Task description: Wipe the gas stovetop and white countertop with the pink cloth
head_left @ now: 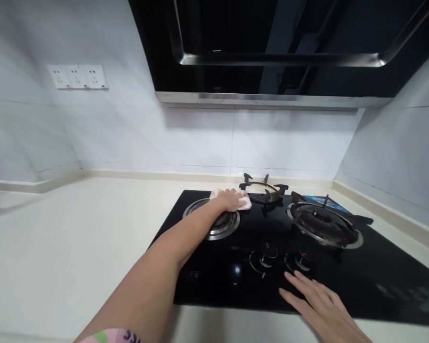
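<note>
My left hand (231, 199) reaches far over the black glass gas hob (214, 281) and presses a pale pink cloth (246, 202) onto the glass behind the left burner ring (218, 229). The fingers are curled down on the cloth. A loose black pan support (263, 190) sits on the hob just right of the cloth. My right hand (320, 305) lies flat on the hob's front edge with fingers spread and nothing in it, just below the two control knobs (269, 253).
The right burner (321, 225) carries its pan support. A black extractor hood (271, 52) hangs overhead. A cream countertop (75, 238) stretches to the left, with white tiled walls around and a row of wall sockets (77, 76) at upper left.
</note>
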The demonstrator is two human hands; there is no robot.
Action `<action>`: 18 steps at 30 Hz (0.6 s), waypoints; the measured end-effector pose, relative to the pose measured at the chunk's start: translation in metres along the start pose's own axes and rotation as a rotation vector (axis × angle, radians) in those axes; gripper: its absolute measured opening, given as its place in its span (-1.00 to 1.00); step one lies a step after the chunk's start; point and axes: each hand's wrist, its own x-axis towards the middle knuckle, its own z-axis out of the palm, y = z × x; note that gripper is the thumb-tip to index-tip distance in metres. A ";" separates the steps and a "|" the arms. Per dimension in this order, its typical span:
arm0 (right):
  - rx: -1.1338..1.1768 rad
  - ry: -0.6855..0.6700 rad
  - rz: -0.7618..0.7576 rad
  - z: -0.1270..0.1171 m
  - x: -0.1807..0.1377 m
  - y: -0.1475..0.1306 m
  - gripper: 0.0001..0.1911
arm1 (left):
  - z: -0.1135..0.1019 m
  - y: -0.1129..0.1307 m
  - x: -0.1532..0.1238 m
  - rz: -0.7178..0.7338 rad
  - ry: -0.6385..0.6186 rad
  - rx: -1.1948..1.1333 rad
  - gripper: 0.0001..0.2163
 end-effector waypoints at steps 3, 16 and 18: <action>0.031 0.044 -0.014 0.005 -0.004 0.004 0.19 | 0.001 -0.029 0.013 -0.073 -0.026 -0.043 -0.37; 0.136 -0.132 0.201 -0.008 -0.004 -0.009 0.00 | 0.000 -0.091 -0.028 -0.343 0.007 -0.130 -0.38; 0.143 -0.139 0.230 -0.010 -0.002 -0.012 -0.02 | -0.001 -0.097 -0.040 -0.382 0.016 -0.139 -0.38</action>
